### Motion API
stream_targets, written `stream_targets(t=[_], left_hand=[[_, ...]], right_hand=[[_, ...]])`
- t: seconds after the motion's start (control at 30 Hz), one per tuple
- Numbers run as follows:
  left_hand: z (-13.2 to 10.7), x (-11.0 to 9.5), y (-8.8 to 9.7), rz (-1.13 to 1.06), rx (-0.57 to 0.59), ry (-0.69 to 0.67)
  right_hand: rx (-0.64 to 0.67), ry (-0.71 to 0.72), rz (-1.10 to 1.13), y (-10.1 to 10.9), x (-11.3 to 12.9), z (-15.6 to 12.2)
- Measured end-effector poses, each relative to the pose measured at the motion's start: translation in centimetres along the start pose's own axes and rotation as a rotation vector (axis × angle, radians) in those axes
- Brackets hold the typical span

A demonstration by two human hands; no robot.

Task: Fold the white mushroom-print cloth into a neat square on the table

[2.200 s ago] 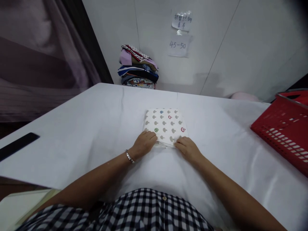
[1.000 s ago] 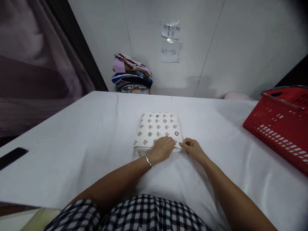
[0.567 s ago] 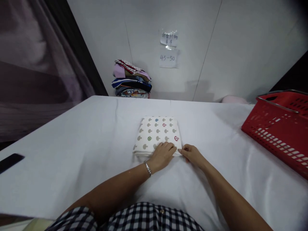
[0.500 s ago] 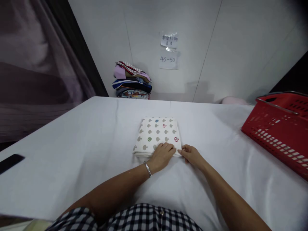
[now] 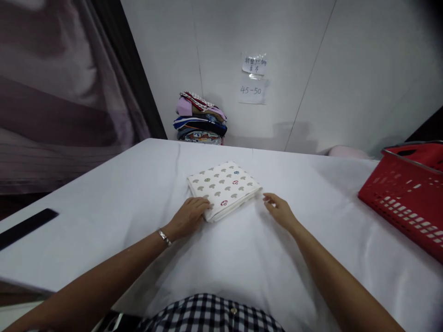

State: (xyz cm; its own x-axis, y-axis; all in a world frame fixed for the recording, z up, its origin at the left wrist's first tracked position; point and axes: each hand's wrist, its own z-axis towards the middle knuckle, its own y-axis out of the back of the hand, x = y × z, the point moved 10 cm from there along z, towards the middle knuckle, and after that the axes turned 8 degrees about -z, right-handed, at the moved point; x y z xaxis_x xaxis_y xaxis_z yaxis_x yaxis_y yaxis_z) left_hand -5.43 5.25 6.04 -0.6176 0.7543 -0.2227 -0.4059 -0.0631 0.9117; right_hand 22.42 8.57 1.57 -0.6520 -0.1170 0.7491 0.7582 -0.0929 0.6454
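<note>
A folded white cloth [image 5: 224, 184] printed with grey, red, blue and green mushrooms lies turned at an angle on the white-covered table. Its near edge shows several layers. At the near left corner, my left hand [image 5: 190, 213] grips the cloth, fingers over the top and the thumb side partly hidden. A silver bracelet [image 5: 164, 237] circles the left wrist. My right hand [image 5: 279, 210] is just off the cloth's right corner, fingers slightly bent and apart, with nothing visible in them.
A red plastic basket [image 5: 408, 203] with a metal handle stands on the right. Stacked folded fabrics [image 5: 200, 121] sit beyond the table's far edge, against the wall. A dark flat object [image 5: 27, 227] lies at the left edge. Paper signs [image 5: 253, 90] hang on the wall.
The cloth has been turned so a corner points towards me. My left hand has moved left to that corner, and my right hand has come off the cloth. The view has shifted slightly.
</note>
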Motion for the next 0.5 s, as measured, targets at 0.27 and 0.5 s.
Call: stream_targets(t=[0.27,0.5], left_hand=[[1.2,-3.1,-2.3,-0.004,-0.001,0.056],[-1.4,3.6,0.7,0.013,-0.070,0.157]], right_hand=[[0.044,0.214,-0.200,-1.7,1.0,6.6],[0.194,0.377,-0.211,-4.3,5.2,-4.5]])
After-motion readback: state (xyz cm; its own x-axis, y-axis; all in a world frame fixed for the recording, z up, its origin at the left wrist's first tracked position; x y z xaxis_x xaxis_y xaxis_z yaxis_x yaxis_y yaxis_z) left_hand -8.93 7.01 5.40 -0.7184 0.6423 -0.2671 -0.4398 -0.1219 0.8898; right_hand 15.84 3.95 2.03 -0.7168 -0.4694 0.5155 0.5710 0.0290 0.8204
